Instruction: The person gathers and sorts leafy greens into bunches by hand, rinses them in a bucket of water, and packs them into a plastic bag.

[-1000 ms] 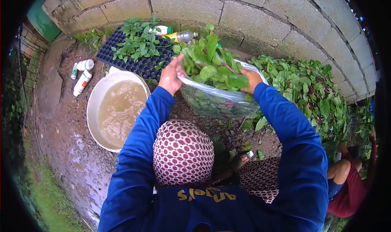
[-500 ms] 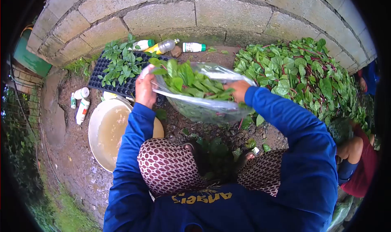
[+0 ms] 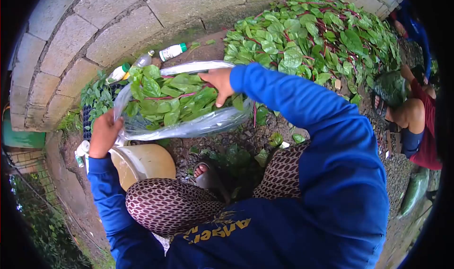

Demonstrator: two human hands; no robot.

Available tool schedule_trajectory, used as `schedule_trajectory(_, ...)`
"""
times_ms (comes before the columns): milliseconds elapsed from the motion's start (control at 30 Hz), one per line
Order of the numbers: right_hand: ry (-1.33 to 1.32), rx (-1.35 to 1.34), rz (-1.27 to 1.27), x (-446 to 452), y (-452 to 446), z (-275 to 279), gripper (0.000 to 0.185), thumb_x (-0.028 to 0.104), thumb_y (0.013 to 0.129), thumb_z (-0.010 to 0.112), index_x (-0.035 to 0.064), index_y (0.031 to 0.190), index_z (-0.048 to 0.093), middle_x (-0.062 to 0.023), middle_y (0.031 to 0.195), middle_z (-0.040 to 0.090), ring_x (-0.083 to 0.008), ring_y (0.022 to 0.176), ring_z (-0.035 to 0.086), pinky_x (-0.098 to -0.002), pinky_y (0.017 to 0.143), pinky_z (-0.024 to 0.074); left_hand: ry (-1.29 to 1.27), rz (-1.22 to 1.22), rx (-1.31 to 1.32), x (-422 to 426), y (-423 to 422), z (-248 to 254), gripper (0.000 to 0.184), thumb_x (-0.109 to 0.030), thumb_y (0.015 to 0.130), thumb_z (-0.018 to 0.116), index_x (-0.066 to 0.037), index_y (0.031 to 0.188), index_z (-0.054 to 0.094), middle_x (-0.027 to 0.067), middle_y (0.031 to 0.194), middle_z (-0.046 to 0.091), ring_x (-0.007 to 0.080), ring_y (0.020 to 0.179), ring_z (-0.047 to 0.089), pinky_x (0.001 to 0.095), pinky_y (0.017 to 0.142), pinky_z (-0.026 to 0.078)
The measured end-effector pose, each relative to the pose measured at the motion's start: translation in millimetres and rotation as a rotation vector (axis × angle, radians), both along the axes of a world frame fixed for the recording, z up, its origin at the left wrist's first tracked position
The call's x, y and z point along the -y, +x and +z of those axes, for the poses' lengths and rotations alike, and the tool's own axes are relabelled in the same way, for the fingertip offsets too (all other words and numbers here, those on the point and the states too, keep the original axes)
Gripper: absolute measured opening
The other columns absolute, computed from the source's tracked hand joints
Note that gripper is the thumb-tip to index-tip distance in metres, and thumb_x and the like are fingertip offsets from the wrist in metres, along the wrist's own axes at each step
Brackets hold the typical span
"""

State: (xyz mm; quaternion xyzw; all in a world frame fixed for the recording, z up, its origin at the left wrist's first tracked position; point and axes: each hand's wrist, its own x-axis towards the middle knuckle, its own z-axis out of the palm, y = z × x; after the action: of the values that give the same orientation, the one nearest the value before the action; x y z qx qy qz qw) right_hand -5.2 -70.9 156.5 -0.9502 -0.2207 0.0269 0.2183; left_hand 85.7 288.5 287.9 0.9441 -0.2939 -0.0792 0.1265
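A clear plastic bag (image 3: 208,121) lies spread wide in front of me, filled with green leaves on purple-red stems (image 3: 177,96). My left hand (image 3: 105,132) pinches the bag's rim at its left end, thumb against fingers. At the right end my right hand (image 3: 220,84) rests over the leaves, thumb and fingers spread apart. To the right of the bag, a large heap of the same leafy greens (image 3: 312,37) lies against the wall.
Below the bag at left stands a pale tub (image 3: 153,158). Bottles with green caps (image 3: 173,52) lie by the block wall (image 3: 127,37). A dark seedling tray (image 3: 87,117) is partly hidden behind the bag. At right sits another person in maroon (image 3: 428,132), near a filled bag (image 3: 391,87).
The view has swung right. The bag has tilted to show more of its leaves. My left hand has come lower on the rim, and my right hand's fingers have spread over the leaves.
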Motion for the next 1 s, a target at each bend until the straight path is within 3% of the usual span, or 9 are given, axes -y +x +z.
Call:
schedule_trajectory(133, 0.921, -0.326, -0.172, 84.9, -59.1, 95.9, 0.051, 0.028, 0.075, 0.067, -0.0006, 0.114, 0.052, -0.0137, 0.09, 0.064, -0.0205, 0.077, 0.064, -0.0298, 0.066, 0.0516, 0.088, -0.055, 0.459, 80.7, -66.1, 55.4, 0.042, -0.011, 0.072, 0.069, -0.004, 0.113, 0.058, 0.0156, 0.095, 0.064, 0.0239, 0.081, 0.063, 0.0323, 0.07, 0.048)
schedule_trajectory(267, 0.531, -0.8, -0.678, 107.9, -129.5, -34.7, 0.028, 0.025, 0.083, 0.058, -0.0018, 0.09, 0.061, -0.0086, 0.067, 0.063, -0.0146, 0.048, 0.06, -0.0254, 0.04, 0.0479, -0.16, -0.369, -0.056, 140.3, -129.4, 47.9, 0.031, -0.008, 0.074, 0.066, -0.004, 0.103, 0.06, 0.0125, 0.084, 0.064, 0.0276, 0.074, 0.063, 0.0362, 0.066, 0.049)
schedule_trajectory(433, -0.132, -0.45, -0.921, 28.4, -143.1, -176.4, 0.042, 0.045, 0.07, 0.065, 0.0038, 0.079, 0.068, -0.016, 0.08, 0.066, -0.032, 0.075, 0.064, -0.0396, 0.071, 0.0512, -0.103, -0.648, -0.625, 188.7, -205.0, -45.8, 0.015, -0.015, 0.083, 0.055, -0.004, 0.093, 0.059, 0.019, 0.079, 0.061, 0.0373, 0.076, 0.058, 0.04, 0.069, 0.048)
schedule_trajectory(567, 0.049, -0.383, -0.979, 39.0, -145.2, -194.5, 0.031, 0.034, 0.07, 0.063, 0.0048, 0.079, 0.067, -0.0171, 0.077, 0.065, -0.0339, 0.073, 0.063, -0.042, 0.069, 0.0502, -0.354, -0.232, -0.828, 200.8, -234.6, -198.0, 0.028, -0.019, 0.086, 0.053, -0.002, 0.108, 0.052, 0.018, 0.094, 0.061, 0.0312, 0.082, 0.06, 0.0377, 0.072, 0.047)
schedule_trajectory(633, 0.31, -0.374, -0.947, 54.4, -159.0, -166.9, 0.026, 0.029, 0.069, 0.062, 0.0056, 0.08, 0.067, -0.0181, 0.077, 0.064, -0.0348, 0.072, 0.062, -0.0426, 0.068, 0.0497, -0.386, 0.414, -1.189, 240.4, -234.0, -234.4, 0.048, -0.036, 0.085, 0.057, -0.008, 0.121, 0.044, 0.0095, 0.114, 0.054, 0.0224, 0.102, 0.054, 0.0294, 0.082, 0.043)
schedule_trajectory(700, 0.393, -0.24, -0.754, 52.0, -172.3, -159.9, 0.021, 0.023, 0.068, 0.061, 0.0063, 0.081, 0.066, -0.0188, 0.072, 0.063, -0.0364, 0.067, 0.061, -0.0436, 0.066, 0.0493, -0.615, 0.522, -1.499, 282.4, -213.0, -196.0, 0.046, -0.034, 0.089, 0.05, -0.009, 0.127, 0.041, 0.0088, 0.116, 0.054, 0.0225, 0.1, 0.055, 0.0289, 0.082, 0.043)
schedule_trajectory(767, 0.261, -0.217, -0.473, 55.7, -184.3, -131.6, 0.019, 0.021, 0.07, 0.06, 0.0057, 0.081, 0.065, -0.0205, 0.071, 0.062, -0.0365, 0.067, 0.061, -0.0435, 0.065, 0.0492, -0.954, 0.52, -1.834, 298.8, -196.5, -303.3, 0.047, -0.034, 0.092, 0.046, -0.012, 0.132, 0.035, 0.0094, 0.12, 0.052, 0.0231, 0.1, 0.055, 0.0319, 0.083, 0.043)
schedule_trajectory(867, 0.361, -0.14, -0.938, 80.7, -187.1, -121.2, 0.018, 0.021, 0.071, 0.061, 0.0056, 0.08, 0.063, -0.0205, 0.07, 0.062, -0.0362, 0.067, 0.061, -0.0423, 0.062, 0.0496, -1.084, 0.532, -1.616, 319.7, -203.8, -263.6, 0.043, -0.037, 0.095, 0.038, -0.015, 0.132, 0.034, 0.0089, 0.121, 0.052, 0.0211, 0.097, 0.056, 0.0335, 0.08, 0.043)
schedule_trajectory(1000, -0.253, 0.061, -1.072, 114.4, -177.4, -140.0, 0.012, 0.019, 0.073, 0.061, 0.0096, 0.08, 0.062, -0.0178, 0.066, 0.062, -0.0347, 0.062, 0.062, -0.0436, 0.057, 0.05, -1.127, 0.609, -1.474, 331.1, -202.0, -274.9, 0.043, -0.04, 0.096, 0.031, -0.017, 0.132, 0.033, 0.0078, 0.121, 0.051, 0.0195, 0.1, 0.054, 0.0324, 0.077, 0.043)
